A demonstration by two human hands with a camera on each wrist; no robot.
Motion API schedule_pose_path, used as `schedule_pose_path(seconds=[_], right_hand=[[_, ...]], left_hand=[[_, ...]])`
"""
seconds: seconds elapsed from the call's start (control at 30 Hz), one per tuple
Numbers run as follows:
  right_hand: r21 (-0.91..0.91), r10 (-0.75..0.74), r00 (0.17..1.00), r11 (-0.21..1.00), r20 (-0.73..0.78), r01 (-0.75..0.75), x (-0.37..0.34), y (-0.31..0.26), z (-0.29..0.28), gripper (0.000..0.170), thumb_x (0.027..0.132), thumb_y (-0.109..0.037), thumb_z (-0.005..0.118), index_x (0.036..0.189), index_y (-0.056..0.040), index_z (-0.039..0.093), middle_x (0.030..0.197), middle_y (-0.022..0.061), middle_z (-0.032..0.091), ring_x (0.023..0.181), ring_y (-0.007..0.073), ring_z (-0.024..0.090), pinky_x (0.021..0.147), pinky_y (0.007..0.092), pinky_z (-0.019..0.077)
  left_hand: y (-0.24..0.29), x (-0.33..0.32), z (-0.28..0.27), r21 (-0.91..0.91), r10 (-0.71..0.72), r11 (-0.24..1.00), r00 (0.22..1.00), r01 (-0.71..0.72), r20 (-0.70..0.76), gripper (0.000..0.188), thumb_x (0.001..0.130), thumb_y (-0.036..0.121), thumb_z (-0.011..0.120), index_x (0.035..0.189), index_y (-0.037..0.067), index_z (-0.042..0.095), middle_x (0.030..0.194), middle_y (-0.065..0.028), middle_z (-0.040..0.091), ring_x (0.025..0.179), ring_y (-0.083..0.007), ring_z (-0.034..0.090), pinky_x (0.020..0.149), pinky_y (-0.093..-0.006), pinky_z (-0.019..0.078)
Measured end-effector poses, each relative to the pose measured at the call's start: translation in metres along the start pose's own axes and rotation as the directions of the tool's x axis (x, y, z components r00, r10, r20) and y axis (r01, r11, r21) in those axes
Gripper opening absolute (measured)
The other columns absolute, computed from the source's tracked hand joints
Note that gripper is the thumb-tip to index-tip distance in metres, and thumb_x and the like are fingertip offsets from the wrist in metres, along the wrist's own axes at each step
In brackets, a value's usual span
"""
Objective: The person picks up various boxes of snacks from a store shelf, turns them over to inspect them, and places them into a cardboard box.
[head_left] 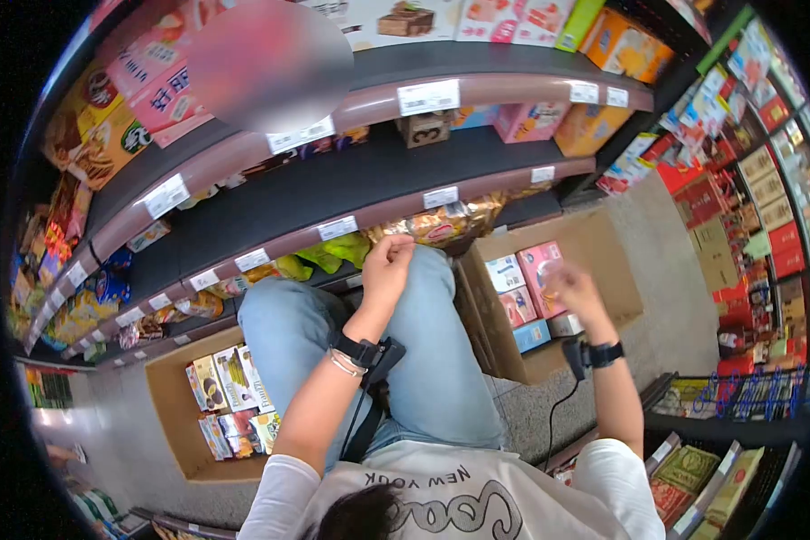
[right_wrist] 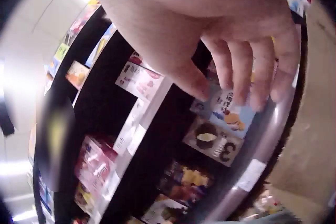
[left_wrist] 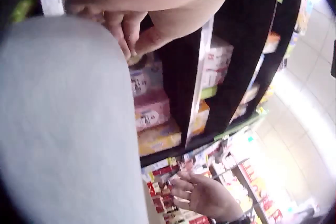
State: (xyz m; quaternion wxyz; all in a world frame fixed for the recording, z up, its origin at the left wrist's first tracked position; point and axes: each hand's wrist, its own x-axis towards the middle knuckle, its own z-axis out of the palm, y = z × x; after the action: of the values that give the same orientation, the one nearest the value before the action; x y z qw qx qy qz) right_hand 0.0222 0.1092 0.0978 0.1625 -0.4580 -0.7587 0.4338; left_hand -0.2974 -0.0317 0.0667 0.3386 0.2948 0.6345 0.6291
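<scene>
My left hand (head_left: 387, 270) is above the knees, its fingers loosely bent and no item visible in it. In the left wrist view, the thumb and fingers of that hand (left_wrist: 157, 8) hang close together beside the leg. Over the right cardboard box (head_left: 616, 261) hovers my right hand (head_left: 578, 292), fingers spread and bent. Below it in the box lie a pink carton (head_left: 538, 261), a blue carton (head_left: 531, 336) and other small cartons. The right wrist view has this hand (right_wrist: 210, 29) with its fingers apart, holding nothing, in front of shelved boxes (right_wrist: 215, 140).
Curved shelves (head_left: 288, 202) of packaged snacks span the front. A second cardboard box (head_left: 166, 396) with several cartons stands left of the legs. Bare floor (head_left: 549, 405) lies between the right box and a low rack (head_left: 693, 486). More shelving stands at the far right.
</scene>
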Motion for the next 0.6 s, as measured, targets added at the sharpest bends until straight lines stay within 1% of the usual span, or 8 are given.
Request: schedule_pose_path(seconds=[0.03, 0.07, 0.1, 0.23, 0.33, 0.43, 0.53, 0.6], right_hand=[[0.015, 0.112, 0.992, 0.993, 0.052, -0.113, -0.021, 0.0, 0.012, 0.026, 0.08, -0.018, 0.066, 0.1, -0.0024, 0.063, 0.083, 0.0061, 0.066, 0.076, 0.0139, 0.061, 0.069, 0.029, 0.0486], [-0.044, -0.05, 0.997, 0.998, 0.054, 0.052, -0.031, 0.025, 0.026, 0.03, 0.078, -0.019, 0.069, 0.102, -0.0018, 0.063, 0.084, 0.0075, 0.067, 0.078, 0.0151, 0.062, 0.07, 0.0294, 0.0494], [-0.05, 0.068, 0.997, 0.997, 0.044, -0.066, -0.045, 0.022, 0.036, 0.034, 0.077, -0.019, 0.071, 0.104, -0.001, 0.062, 0.085, 0.0091, 0.068, 0.079, 0.0183, 0.065, 0.07, 0.0311, 0.0506], [-0.19, 0.123, 0.992, 0.974, -0.008, -0.122, -0.082, 0.023, 0.065, 0.043, 0.073, -0.024, 0.074, 0.107, -0.0016, 0.061, 0.086, 0.0151, 0.068, 0.077, 0.0266, 0.067, 0.069, 0.0351, 0.0523], [-0.245, 0.119, 0.992, 0.963, 0.029, -0.108, -0.093, 0.029, 0.082, 0.042, 0.072, -0.023, 0.073, 0.106, -0.0016, 0.061, 0.085, 0.0181, 0.067, 0.077, 0.0324, 0.066, 0.068, 0.0387, 0.052], [-0.327, 0.103, 0.995, 0.94, 0.011, -0.094, -0.101, 0.028, 0.093, 0.038, 0.071, -0.016, 0.068, 0.106, -0.0032, 0.06, 0.084, 0.0228, 0.064, 0.08, 0.04, 0.062, 0.069, 0.0466, 0.0505], [-0.429, 0.145, 0.989, 0.894, 0.004, -0.129, -0.108, 0.036, 0.101, 0.033, 0.074, -0.021, 0.067, 0.101, -0.0028, 0.06, 0.082, 0.0234, 0.064, 0.079, 0.0398, 0.063, 0.071, 0.0473, 0.0503], [-0.446, 0.118, 0.993, 0.89, 0.028, -0.093, -0.112, 0.041, 0.102, 0.029, 0.076, -0.018, 0.064, 0.1, -0.0015, 0.058, 0.078, 0.0254, 0.062, 0.077, 0.0415, 0.062, 0.07, 0.0492, 0.0496]], left_hand=[[0.003, -0.002, 0.012, 0.052, 0.054, 0.997, 0.998, -0.055, 0.023, 0.016, 0.087, 0.009, 0.056, 0.1, 0.003, 0.062, 0.093, -0.0057, 0.067, 0.083, -0.0127, 0.062, 0.076, -0.026, 0.0476], [0.009, -0.002, 0.022, 0.101, 0.109, 0.988, 0.993, -0.114, 0.046, 0.015, 0.087, 0.009, 0.056, 0.1, 0.004, 0.062, 0.092, -0.006, 0.067, 0.081, -0.0125, 0.062, 0.075, -0.0262, 0.0479], [0.014, -0.003, 0.032, 0.151, 0.162, 0.974, 0.984, -0.171, 0.071, 0.015, 0.086, 0.01, 0.056, 0.099, 0.004, 0.062, 0.091, -0.0062, 0.067, 0.079, -0.0123, 0.062, 0.073, -0.0265, 0.0482], [0.003, -0.009, 0.075, 0.18, 0.218, 0.948, 0.949, -0.261, 0.228, 0.017, 0.085, 0.011, 0.058, 0.101, 0.006, 0.062, 0.091, -0.0057, 0.068, 0.074, -0.0133, 0.063, 0.069, -0.0279, 0.0489], [-0.028, -0.02, 0.108, 0.178, 0.003, 0.98, 0.902, -0.088, 0.432, 0.027, 0.083, 0.01, 0.059, 0.109, 0.006, 0.062, 0.1, -0.0084, 0.067, 0.089, -0.0171, 0.062, 0.078, -0.0293, 0.0484], [-0.035, -0.04, 0.134, 0.421, -0.221, 0.907, 0.813, -0.033, 0.539, 0.034, 0.078, 0.02, 0.065, 0.11, 0.008, 0.065, 0.099, -0.0137, 0.067, 0.091, -0.0197, 0.063, 0.08, -0.0308, 0.0474], [-0.043, -0.051, 0.15, 0.358, -0.287, 0.932, 0.731, 0.064, 0.618, 0.035, 0.079, 0.027, 0.067, 0.107, 0.007, 0.067, 0.098, -0.015, 0.067, 0.086, -0.0202, 0.065, 0.077, -0.0303, 0.0479], [-0.059, -0.05, 0.159, 0.481, -0.282, 0.873, 0.723, -0.079, 0.63, 0.039, 0.079, 0.032, 0.067, 0.11, 0.007, 0.065, 0.1, -0.0132, 0.067, 0.083, -0.0206, 0.065, 0.073, -0.031, 0.0501]])
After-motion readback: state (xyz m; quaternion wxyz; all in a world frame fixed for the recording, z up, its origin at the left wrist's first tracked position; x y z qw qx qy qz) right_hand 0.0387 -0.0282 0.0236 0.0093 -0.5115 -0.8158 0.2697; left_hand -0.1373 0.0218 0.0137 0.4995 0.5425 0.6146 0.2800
